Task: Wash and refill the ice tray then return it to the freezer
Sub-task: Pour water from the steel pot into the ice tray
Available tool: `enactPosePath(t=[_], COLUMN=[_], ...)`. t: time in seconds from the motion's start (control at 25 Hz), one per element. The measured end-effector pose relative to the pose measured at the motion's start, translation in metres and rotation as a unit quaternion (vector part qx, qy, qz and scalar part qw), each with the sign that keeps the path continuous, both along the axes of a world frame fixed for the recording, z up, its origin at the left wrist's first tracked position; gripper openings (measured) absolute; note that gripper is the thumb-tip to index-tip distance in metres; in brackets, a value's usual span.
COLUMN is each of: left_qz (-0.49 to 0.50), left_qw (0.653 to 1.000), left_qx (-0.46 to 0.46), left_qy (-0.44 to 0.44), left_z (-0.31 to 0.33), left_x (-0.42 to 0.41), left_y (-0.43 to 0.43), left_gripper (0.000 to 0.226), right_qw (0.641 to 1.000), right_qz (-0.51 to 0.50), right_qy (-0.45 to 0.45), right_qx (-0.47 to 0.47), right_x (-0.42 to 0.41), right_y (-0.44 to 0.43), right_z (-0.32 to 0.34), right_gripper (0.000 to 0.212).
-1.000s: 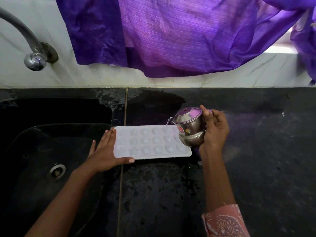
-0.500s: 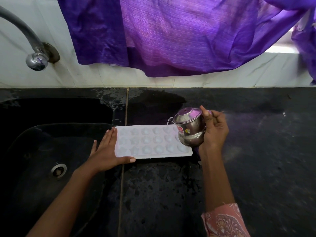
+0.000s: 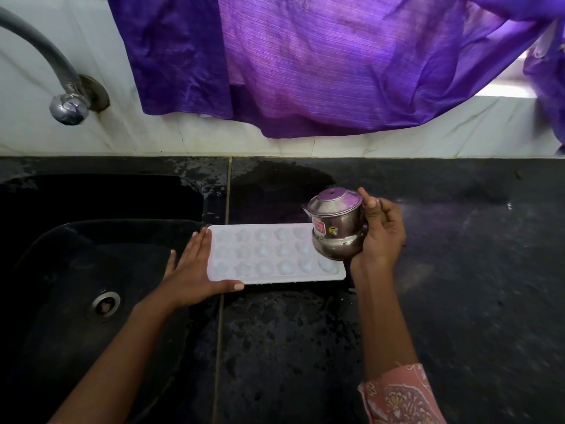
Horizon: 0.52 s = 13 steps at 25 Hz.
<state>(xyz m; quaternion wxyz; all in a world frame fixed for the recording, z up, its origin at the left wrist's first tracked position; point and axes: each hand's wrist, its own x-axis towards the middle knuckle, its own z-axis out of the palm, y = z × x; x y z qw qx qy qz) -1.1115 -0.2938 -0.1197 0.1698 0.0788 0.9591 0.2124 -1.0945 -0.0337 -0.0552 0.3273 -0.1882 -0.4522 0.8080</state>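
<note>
A white ice tray [image 3: 269, 255] with round and star moulds lies flat on the wet black counter [image 3: 458, 270], just right of the sink. My left hand [image 3: 195, 270] presses against the tray's left end with straight fingers, thumb along its near edge. My right hand [image 3: 382, 237] grips a small steel spouted pot [image 3: 334, 228] with a lid, held nearly upright over the tray's right end, spout pointing left. The pot hides the tray's far right corner.
A black sink [image 3: 91, 255] with a round drain [image 3: 105, 304] lies at the left. A steel tap [image 3: 65, 102] juts from the white wall above it. A purple cloth [image 3: 321, 62] hangs down over the wall behind the counter.
The steel pot has tipped back from its leftward lean toward upright. My left hand and the tray have stayed in place.
</note>
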Motion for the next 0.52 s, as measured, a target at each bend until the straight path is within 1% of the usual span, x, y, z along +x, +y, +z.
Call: enactPosePath(t=[0.32,0.52], left_qz=[-0.003,-0.009], left_qw=[1.0,1.0], left_qx=[0.002,0.001], left_qy=[0.013,0.007], left_z=[-0.003,-0.003], left_x=[0.002,0.001], left_y=[-0.002,-0.002], left_gripper=[0.141,0.146], right_qw=[0.999,0.998], right_qz=[0.023,0.03], right_qy=[-0.019,-0.036], right_qx=[0.021,0.05], right_x=[-0.001,-0.001], right_y=[-0.011,-0.012], right_z=[0.001,0.004], right_gripper=[0.016,0.016])
